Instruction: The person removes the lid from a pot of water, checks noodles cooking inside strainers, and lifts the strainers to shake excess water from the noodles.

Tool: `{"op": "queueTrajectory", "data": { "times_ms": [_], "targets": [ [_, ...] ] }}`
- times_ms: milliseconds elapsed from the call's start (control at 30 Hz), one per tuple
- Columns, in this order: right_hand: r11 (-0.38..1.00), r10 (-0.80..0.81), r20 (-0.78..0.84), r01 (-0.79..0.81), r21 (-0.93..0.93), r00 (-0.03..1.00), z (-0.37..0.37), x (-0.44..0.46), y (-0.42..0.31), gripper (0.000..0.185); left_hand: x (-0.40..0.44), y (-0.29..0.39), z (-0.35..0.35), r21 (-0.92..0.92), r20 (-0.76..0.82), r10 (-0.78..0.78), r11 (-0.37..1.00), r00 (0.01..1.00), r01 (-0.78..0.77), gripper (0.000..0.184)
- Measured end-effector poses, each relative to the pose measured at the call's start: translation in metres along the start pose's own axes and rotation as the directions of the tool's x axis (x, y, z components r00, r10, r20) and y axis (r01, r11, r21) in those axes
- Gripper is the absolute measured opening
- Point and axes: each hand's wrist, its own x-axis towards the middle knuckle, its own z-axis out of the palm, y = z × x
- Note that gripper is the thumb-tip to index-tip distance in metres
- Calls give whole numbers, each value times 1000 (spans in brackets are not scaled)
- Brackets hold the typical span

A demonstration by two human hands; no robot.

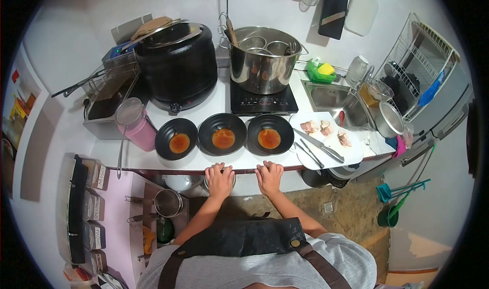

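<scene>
My left hand (219, 180) and my right hand (269, 177) rest on the front edge of the white counter, fingers spread, holding nothing. Just beyond them stand three black bowls in a row, the left one (163, 148), the middle one (206, 141) and the right one (257, 145), each with orange-brown liquid at the bottom. To the right, a white cutting board (333, 156) carries several pieces of meat (326, 128), a knife (326, 147) and a pair of tongs (309, 154).
Behind the bowls are a black soup warmer (175, 67) and a steel pot (262, 70) on an induction cooker (263, 103). A pink pitcher (136, 128) and fryer (104, 122) stand left. Right are a sink (333, 101), steel bowl (389, 120) and dish rack (415, 60).
</scene>
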Motion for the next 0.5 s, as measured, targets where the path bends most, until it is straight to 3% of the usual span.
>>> {"op": "queueTrajectory", "data": {
  "times_ms": [500],
  "targets": [
    [1000,15,-36,-15,0,999,-1,5,-1,17,7,1,-1,-37,-81,-57,998,995,55,14]
  ]
}}
